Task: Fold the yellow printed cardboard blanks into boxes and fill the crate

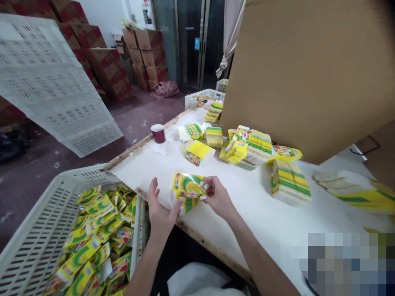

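One yellow packet (189,185), pinched by the right hand (218,197), partly hides the bundle (189,205) beneath; left hand (161,213) splayed alongside.

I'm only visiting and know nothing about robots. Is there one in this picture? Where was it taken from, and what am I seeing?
There's no robot here, just a person's two bare hands. The single picture comes from a camera worn on the person's head, looking forward and down.

The right hand pinches the edge of a yellow-and-green packet near the table's front edge. The left hand is open beside it, thumb close to the packet; whether it touches is hard to tell.

On the white table are more stacks in yellow and green, and a dark red mug. Large brown cardboard rises beyond the stacks. To the person's left, a slotted white basket holds a heap of loose packets.
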Demonstrator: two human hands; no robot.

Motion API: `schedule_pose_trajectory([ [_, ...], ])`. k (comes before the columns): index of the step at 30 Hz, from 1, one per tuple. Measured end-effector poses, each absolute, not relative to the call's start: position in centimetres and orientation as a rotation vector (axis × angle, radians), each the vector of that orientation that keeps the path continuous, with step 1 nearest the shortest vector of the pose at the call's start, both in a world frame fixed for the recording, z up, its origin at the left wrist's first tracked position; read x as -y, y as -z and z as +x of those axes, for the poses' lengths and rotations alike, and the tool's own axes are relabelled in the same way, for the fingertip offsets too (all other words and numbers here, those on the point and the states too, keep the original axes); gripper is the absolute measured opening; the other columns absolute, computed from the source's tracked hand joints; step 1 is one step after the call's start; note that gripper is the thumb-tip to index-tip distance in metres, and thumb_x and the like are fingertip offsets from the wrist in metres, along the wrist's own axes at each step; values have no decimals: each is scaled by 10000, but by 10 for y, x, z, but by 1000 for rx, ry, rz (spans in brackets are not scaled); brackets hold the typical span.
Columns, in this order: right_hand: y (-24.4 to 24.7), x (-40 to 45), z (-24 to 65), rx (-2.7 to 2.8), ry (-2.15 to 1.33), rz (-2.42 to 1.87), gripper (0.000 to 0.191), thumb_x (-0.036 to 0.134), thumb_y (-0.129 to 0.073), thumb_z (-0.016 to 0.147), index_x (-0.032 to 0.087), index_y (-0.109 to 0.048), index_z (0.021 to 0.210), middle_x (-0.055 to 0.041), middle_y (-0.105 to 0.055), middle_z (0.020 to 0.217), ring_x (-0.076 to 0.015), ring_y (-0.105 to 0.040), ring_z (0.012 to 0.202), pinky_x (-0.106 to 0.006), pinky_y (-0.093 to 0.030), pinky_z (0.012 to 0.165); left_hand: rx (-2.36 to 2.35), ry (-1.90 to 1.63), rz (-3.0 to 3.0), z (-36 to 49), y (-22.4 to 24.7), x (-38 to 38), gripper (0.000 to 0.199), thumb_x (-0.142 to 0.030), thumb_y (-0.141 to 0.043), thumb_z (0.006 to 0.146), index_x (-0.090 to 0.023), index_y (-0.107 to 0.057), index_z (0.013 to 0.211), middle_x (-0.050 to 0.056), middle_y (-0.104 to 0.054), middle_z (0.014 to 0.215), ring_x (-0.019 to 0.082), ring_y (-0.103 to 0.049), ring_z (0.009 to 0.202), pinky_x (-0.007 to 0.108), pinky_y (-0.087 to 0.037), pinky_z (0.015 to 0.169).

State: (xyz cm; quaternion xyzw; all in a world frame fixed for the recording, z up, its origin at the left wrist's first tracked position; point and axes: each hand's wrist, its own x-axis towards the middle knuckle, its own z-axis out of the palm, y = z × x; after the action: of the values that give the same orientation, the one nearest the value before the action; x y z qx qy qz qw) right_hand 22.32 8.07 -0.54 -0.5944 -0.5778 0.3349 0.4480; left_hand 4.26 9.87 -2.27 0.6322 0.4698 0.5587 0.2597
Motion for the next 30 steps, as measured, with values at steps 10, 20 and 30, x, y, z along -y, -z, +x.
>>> schedule_pose_trajectory([
  [10, -9, -48, 171, 1270, -944, -1106, 399, -16, -513, 619, 226, -490, 936, 1, -562, 861, -116, -555, 699, -243, -466, 626, -629, -1551, 396, 89, -26, -91, 312, -476, -507, 779, -178, -600, 793, 13, -619, 747, 146, -614, 756, 302, -505, 759],
  [20, -19, -54, 177, 1103, -1148, -1078, 316, 94, -612, 635, 217, -451, 878, 43, -512, 729, -93, -483, 597, -217, -391, 553, -979, -1652, 1065, 83, 11, -83, 310, -420, -497, 718, -168, -625, 844, 88, -664, 824, 247, -623, 811, 351, -513, 662],
  [30, -16, -42, 164, 1112, -1228, -864, 527, 161, -717, 629, 265, -479, 1087, 28, -491, 791, -119, -493, 713, -238, -423, 655, -751, -1549, 580, 93, -31, -87, 386, -587, -476, 752, -210, -522, 826, -19, -501, 673, 109, -529, 617, 249, -490, 619],
])
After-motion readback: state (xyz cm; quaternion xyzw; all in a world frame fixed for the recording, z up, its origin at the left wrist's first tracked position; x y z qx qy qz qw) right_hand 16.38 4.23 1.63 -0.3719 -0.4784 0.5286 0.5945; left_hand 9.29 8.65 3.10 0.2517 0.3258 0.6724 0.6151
